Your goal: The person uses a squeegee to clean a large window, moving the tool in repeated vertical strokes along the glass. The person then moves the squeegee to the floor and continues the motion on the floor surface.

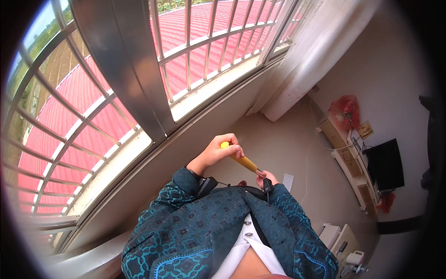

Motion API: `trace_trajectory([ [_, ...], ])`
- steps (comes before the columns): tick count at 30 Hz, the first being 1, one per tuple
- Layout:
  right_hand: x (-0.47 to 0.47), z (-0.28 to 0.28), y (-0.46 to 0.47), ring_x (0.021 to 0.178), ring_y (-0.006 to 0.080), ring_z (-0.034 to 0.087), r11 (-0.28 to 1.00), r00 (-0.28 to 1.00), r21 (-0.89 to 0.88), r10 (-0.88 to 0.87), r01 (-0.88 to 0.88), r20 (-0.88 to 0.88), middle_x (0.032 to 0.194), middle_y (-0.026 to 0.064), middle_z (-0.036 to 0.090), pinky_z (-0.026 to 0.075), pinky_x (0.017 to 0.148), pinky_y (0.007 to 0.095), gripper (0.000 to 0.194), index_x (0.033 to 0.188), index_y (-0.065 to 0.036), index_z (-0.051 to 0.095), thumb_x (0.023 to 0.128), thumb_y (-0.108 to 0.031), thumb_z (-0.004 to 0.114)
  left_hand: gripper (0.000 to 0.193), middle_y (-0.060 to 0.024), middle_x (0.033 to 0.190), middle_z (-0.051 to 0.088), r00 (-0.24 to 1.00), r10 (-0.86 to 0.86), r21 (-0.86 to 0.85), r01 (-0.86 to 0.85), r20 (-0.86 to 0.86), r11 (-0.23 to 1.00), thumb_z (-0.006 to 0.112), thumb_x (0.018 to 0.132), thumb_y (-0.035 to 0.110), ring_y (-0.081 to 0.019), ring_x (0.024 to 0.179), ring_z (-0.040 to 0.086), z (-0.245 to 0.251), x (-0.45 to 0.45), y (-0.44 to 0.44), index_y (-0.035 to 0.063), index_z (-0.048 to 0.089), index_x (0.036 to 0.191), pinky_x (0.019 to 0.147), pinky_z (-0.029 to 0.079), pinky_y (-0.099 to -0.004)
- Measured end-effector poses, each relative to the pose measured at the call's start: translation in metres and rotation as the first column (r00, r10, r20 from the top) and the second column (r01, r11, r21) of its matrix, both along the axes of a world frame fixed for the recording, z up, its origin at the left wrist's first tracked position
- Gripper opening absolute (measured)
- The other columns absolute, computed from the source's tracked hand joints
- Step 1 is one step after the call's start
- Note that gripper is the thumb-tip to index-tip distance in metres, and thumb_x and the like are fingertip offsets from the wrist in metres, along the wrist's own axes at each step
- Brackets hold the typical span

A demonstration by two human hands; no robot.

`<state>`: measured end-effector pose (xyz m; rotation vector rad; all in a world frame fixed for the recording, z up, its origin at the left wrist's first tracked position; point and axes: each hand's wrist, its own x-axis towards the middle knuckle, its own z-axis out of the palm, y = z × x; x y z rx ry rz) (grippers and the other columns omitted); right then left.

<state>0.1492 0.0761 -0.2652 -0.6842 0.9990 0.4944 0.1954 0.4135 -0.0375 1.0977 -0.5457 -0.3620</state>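
My left hand [223, 150] is closed around the upper end of a yellow handle [245, 162] that slants down to the right. My right hand [266, 177] holds the metal part just below the handle's lower end. What tool it is cannot be told, since that hand hides the rest. Both hands are in front of my patterned teal jacket [188, 230], close to the wall under the window. A small black device sits at each wrist.
A window with metal bars [129, 129] runs along the left, with a white curtain [313, 62] beside it. At the right stand a low cabinet [352, 174], a black television [386, 165] and a red plastic bag [345, 111]. A thin cable [306, 167] crosses the floor.
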Motion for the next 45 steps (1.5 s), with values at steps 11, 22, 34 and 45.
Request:
trace_trajectory([
  [11,0.009,-0.01,-0.048,0.079,0.0215,0.059,0.993,0.99,0.031,-0.112,0.115,-0.083,0.094,0.0127,0.064,0.053,0.07,0.0299,0.034,0.108,0.005,0.053,0.099,-0.024,0.038,0.017,-0.0079,0.069,0.06,1.0,-0.012,-0.016,0.012,0.001,1.0,0.054,0.092,0.014,-0.0221,0.079,0.064,0.003,0.029,-0.06,0.0041,0.049,0.079,0.074,0.05,-0.0349],
  [22,0.097,-0.009,0.059,0.076,0.0231,0.059,0.883,0.888,-0.12,0.46,-0.453,0.029,0.097,0.018,0.062,0.054,0.067,0.0328,0.032,0.106,0.004,0.048,0.098,-0.026,0.04,0.018,-0.0109,0.063,0.058,0.889,0.454,-0.007,-0.454,0.068,0.891,0.047,0.09,0.012,-0.0247,0.071,0.062,0.015,-0.023,0.032,0.0042,0.048,0.073,0.073,0.049,-0.0368],
  [34,0.069,0.034,0.219,0.082,0.0232,0.061,0.856,0.857,0.083,0.5,-0.511,0.126,0.096,0.0147,0.063,0.054,0.071,0.0335,0.026,0.095,0.001,0.055,0.096,-0.024,0.049,0.022,-0.0096,0.054,0.053,0.613,0.753,-0.096,-0.756,0.24,0.647,0.045,0.087,0.01,-0.0233,0.056,0.058,0.04,-0.102,0.14,0.0066,0.044,0.065,0.065,0.047,-0.0367],
  [45,0.06,0.027,0.17,0.083,0.0235,0.06,0.934,0.932,0.045,0.35,-0.356,0.095,0.097,0.0138,0.059,0.054,0.071,0.0338,0.023,0.1,-0.001,0.051,0.096,-0.023,0.047,0.021,-0.0084,0.058,0.057,0.757,0.606,-0.143,-0.59,0.242,0.794,0.051,0.089,0.017,-0.0216,0.06,0.06,0.024,-0.061,0.128,0.0067,0.048,0.071,0.067,0.048,-0.0342],
])
